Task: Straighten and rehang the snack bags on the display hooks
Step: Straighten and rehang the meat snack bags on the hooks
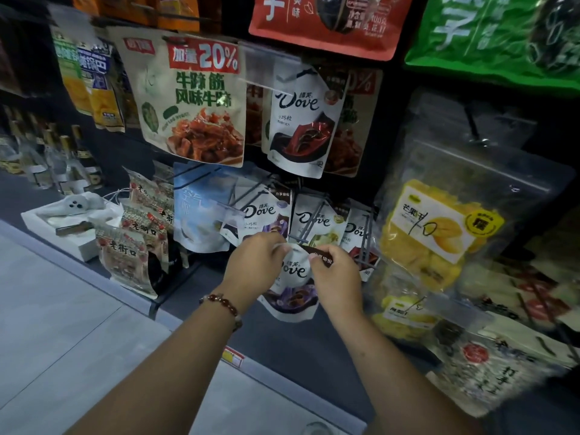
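Observation:
A white Dove bag with a purple picture (293, 290) hangs between my two hands, in front of the lower row of hooks. My left hand (254, 262) pinches its top left edge, and my right hand (337, 274) pinches its top right corner. Just behind the bag's top a grey display hook (303, 238) sticks out toward me. More Dove bags (317, 219) hang on the hooks of that lower row. Higher up, another Dove bag (301, 120) hangs beside a beige beef-tendon bag (194, 102).
Large yellow dried-mango bags (436, 233) hang at the right. Red-patterned snack bags (131, 255) stand at the lower left, next to a white tray (78, 246). Bottles (62, 158) line the far left. A red bag (326, 23) and a green bag (496, 36) hang overhead.

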Available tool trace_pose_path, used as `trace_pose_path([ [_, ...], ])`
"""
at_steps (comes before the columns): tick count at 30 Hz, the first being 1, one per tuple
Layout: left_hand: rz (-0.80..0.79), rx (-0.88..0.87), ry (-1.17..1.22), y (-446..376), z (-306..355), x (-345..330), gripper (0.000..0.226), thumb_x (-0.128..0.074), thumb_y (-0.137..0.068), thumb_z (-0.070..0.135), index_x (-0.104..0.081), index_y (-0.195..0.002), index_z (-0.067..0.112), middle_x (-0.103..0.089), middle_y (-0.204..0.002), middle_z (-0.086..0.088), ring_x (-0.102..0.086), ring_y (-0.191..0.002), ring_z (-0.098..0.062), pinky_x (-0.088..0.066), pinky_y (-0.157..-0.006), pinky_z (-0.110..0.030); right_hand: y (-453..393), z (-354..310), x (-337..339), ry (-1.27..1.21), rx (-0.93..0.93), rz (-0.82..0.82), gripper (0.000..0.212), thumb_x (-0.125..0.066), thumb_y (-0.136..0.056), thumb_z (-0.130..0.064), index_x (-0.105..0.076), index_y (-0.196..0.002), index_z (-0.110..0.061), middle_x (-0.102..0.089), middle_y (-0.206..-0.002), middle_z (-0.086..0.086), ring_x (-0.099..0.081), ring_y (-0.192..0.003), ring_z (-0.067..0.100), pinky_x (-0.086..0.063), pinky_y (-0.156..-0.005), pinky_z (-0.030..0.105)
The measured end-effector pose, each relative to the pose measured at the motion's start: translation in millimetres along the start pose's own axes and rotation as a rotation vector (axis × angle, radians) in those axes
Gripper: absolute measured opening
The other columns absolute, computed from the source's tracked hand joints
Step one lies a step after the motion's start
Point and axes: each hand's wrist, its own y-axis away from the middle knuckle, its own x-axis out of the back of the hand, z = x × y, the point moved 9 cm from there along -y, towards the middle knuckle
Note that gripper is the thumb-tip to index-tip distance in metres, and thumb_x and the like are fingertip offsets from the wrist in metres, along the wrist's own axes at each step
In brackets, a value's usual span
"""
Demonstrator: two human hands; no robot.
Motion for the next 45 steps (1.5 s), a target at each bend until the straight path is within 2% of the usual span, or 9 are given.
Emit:
trace_pose_path([
  [6, 0.022, 0.004, 0.005, -22.7, -6.1, -20.4, 0.020, -0.051, -0.099, 0.026, -0.068, -0.105, 0.019, -0.047, -0.092, 0.007, -0.047, -0.083, -0.012, -0.037, -0.073, -0.027, -17.5, 17.4, -7.0, -0.019, -0.095, 0.034, 0.011, -0.053, -0.097, -0.026, -0.061, -0.091, -0.022, -0.059, -0.066, -0.005, -0.053, -0.054, 0.011, -0.037, -0.050, 0.027],
  [10, 0.018, -0.006, 0.017, -34.9, -12.7, -33.0, 0.018, -0.052, -0.096, 0.018, -0.069, -0.102, 0.017, -0.043, -0.089, 0.010, -0.049, -0.082, -0.015, -0.037, -0.072, -0.026, -28.0, 27.5, -14.5, -0.006, -0.158, 0.052, 0.011, -0.051, -0.098, -0.025, -0.062, -0.099, -0.023, -0.064, -0.081, -0.008, -0.060, -0.070, 0.014, -0.036, -0.053, 0.024],
  [14, 0.022, -0.008, -0.022, -45.2, -19.9, -47.2, 0.018, -0.055, -0.096, 0.019, -0.070, -0.105, 0.018, -0.043, -0.091, 0.008, -0.047, -0.080, -0.014, -0.037, -0.070, -0.027, -36.0, 37.5, -19.3, -0.002, -0.208, 0.063, 0.011, -0.051, -0.098, -0.026, -0.062, -0.100, -0.023, -0.066, -0.086, -0.003, -0.060, -0.071, 0.016, -0.035, -0.051, 0.024],
  [22, 0.152, -0.033, -0.078, -55.6, -16.2, -54.8, 0.013, -0.060, -0.094, 0.027, -0.072, -0.092, 0.020, -0.055, -0.087, 0.002, -0.057, -0.078, -0.021, -0.044, -0.064, -0.030, -46.1, 38.2, -18.5, 0.085, -0.154, 0.084, 0.018, -0.043, -0.101, -0.022, -0.061, -0.103, -0.019, -0.062, -0.094, -0.001, -0.060, -0.084, 0.020, -0.050, -0.070, 0.034],
  [27, 0.135, -0.021, -0.099, -50.9, -18.4, -53.5, 0.019, -0.062, -0.092, 0.021, -0.073, -0.108, 0.020, -0.062, -0.106, -0.004, -0.060, -0.092, -0.025, -0.051, -0.074, -0.037, -40.6, 20.8, -20.1, 0.259, 0.008, 0.023, 0.037, -0.052, -0.097, -0.016, -0.050, -0.133, -0.019, -0.047, -0.131, -0.003, -0.050, -0.117, 0.017, -0.045, -0.093, 0.030],
  [30, 0.085, -0.047, -0.189, -41.8, -13.8, -51.3, 0.041, -0.062, -0.089, 0.021, -0.060, -0.130, 0.020, -0.058, -0.125, -0.008, -0.057, -0.109, -0.031, -0.048, -0.090, -0.045, -29.4, 12.3, -26.8, 0.424, 0.059, -0.083, 0.065, -0.055, -0.093, -0.020, -0.024, -0.150, -0.021, -0.019, -0.156, 0.003, -0.017, -0.146, 0.024, -0.024, -0.115, 0.038],
  [33, 0.052, -0.073, -0.346, -27.7, -10.0, -42.7, 0.054, -0.055, -0.093, 0.031, -0.043, -0.145, 0.020, -0.049, -0.137, -0.012, -0.050, -0.121, -0.031, -0.044, -0.096, -0.044, -14.9, 4.3, -31.3, 0.498, 0.070, -0.175, 0.078, -0.052, -0.095, -0.026, -0.003, -0.155, -0.023, 0.012, -0.163, 0.003, 0.012, -0.149, 0.028, -0.001, -0.120, 0.044],
  [36, 0.040, -0.108, -0.492, -4.9, -6.0, -30.5, 0.061, -0.058, -0.092, 0.035, -0.040, -0.147, 0.018, -0.041, -0.148, -0.019, -0.041, -0.133, -0.038, -0.038, -0.104, -0.049, 4.0, -2.3, -35.3, 0.518, 0.102, -0.238, 0.080, -0.052, -0.096, -0.033, 0.001, -0.156, -0.022, 0.015, -0.162, 0.004, 0.015, -0.149, 0.028, 0.003, -0.121, 0.045],
  [45, 0.104, -0.045, -0.745, 59.2, -12.5, 26.4, 0.071, -0.072, -0.079, 0.045, -0.051, -0.139, 0.013, -0.042, -0.147, -0.025, -0.038, -0.135, -0.048, -0.036, -0.104, -0.063, 50.4, -14.2, -27.2, 0.493, 0.179, -0.310, 0.083, -0.052, -0.096, -0.033, 0.004, -0.156, -0.023, 0.011, -0.164, 0.002, 0.014, -0.150, 0.024, 0.001, -0.122, 0.041],
])
